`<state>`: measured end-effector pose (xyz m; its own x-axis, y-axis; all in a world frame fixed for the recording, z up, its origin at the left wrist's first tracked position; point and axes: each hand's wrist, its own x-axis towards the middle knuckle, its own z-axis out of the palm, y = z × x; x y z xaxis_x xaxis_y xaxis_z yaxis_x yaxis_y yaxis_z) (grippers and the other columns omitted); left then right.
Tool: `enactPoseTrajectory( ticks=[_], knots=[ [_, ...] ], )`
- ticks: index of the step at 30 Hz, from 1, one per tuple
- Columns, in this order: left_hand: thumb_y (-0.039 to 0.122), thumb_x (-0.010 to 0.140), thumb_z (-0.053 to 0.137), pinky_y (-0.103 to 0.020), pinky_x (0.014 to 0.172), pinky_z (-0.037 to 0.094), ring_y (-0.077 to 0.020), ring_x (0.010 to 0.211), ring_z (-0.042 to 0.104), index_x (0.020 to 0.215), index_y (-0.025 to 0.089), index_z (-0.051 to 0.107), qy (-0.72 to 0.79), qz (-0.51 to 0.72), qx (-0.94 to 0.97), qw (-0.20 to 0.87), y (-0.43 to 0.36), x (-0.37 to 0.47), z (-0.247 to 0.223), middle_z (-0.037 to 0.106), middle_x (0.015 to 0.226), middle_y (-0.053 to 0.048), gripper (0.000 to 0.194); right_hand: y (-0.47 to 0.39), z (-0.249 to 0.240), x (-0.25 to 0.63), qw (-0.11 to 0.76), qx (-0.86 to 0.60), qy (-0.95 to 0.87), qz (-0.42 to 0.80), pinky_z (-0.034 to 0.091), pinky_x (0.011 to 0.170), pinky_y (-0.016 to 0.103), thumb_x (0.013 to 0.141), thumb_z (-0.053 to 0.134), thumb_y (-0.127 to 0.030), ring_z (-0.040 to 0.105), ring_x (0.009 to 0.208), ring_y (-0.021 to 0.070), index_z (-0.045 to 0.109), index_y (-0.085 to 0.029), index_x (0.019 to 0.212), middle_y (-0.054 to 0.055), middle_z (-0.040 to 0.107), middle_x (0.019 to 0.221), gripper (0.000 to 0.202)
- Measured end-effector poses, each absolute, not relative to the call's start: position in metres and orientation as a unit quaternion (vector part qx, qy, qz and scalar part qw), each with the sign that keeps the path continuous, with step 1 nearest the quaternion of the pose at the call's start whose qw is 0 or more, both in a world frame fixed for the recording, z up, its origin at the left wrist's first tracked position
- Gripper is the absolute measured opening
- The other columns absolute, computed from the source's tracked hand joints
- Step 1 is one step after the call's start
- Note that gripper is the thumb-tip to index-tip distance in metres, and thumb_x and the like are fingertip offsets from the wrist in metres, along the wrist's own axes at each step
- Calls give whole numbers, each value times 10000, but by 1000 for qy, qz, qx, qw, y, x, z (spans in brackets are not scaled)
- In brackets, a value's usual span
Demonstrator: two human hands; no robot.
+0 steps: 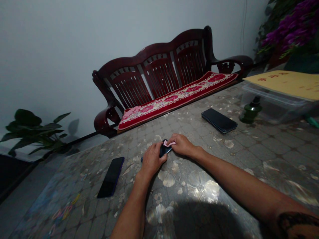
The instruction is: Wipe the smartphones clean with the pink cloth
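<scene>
A dark smartphone (163, 151) lies on the patterned tablecloth (189, 162), largely covered by my hands. My left hand (152, 157) is wrapped over it, holding it down against the table. In the fingers of my right hand (181, 145) is a small pink cloth (169, 143), pressed on the phone's far end. To the left lies another smartphone (111, 177) with a dark screen and a purplish edge. A dark stack of phones (219, 120) rests farther back on the right.
At the back right stand a green bottle (250, 110) and a clear plastic box (274, 104) with a yellow paper (286, 83) on top. Colourful rubber bands (65, 211) lie at the left. A wooden bench (159, 73) stands beyond the table, near a potted plant (37, 132).
</scene>
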<state>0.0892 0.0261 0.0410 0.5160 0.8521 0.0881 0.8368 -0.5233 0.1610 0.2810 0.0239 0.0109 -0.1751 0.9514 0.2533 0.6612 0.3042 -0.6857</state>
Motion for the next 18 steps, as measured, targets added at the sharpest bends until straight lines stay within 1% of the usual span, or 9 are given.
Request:
enactPoseTrajectory(
  ticks=[4,7,11,14,16,18],
  knots=[
    [227,858,664,-346,1008,474,-263,1183,627,1363,215,542,475,73,873,79,30,84,41,660,1280,-96,520,23,9,278,350,-538,-733,227,484,860,248,785,581,-51,681,900,173,823,-213,998,55,752,949,361],
    [214,848,658,-348,1012,475,-264,1188,627,1391,214,525,469,79,875,86,31,81,41,651,1309,-102,559,22,10,277,350,-538,-732,229,486,853,257,781,582,-47,677,876,173,826,-211,980,57,751,948,355],
    [211,848,657,-349,1012,479,-263,1184,633,1384,226,533,462,84,879,77,31,81,41,658,1303,-96,551,23,11,277,354,-543,-722,242,489,859,263,754,584,-42,682,879,177,829,-219,973,52,758,953,374],
    [213,851,657,-356,1002,488,-270,1171,642,1378,223,540,465,85,879,66,30,82,41,669,1288,-97,539,26,10,276,380,-547,-696,268,494,847,259,732,593,-43,684,868,171,832,-222,923,32,767,921,355],
    [213,855,654,-357,999,492,-271,1164,649,1381,217,536,464,84,880,60,30,82,40,678,1277,-100,539,28,9,275,415,-551,-659,300,498,817,247,723,604,-53,682,851,164,831,-219,889,19,773,893,327],
    [221,856,654,-351,987,501,-271,1151,661,1388,210,526,465,82,880,56,30,82,40,689,1260,-104,547,29,8,274,441,-560,-606,352,491,713,220,721,617,-76,665,755,147,831,-211,882,5,764,806,300]
  ],
)
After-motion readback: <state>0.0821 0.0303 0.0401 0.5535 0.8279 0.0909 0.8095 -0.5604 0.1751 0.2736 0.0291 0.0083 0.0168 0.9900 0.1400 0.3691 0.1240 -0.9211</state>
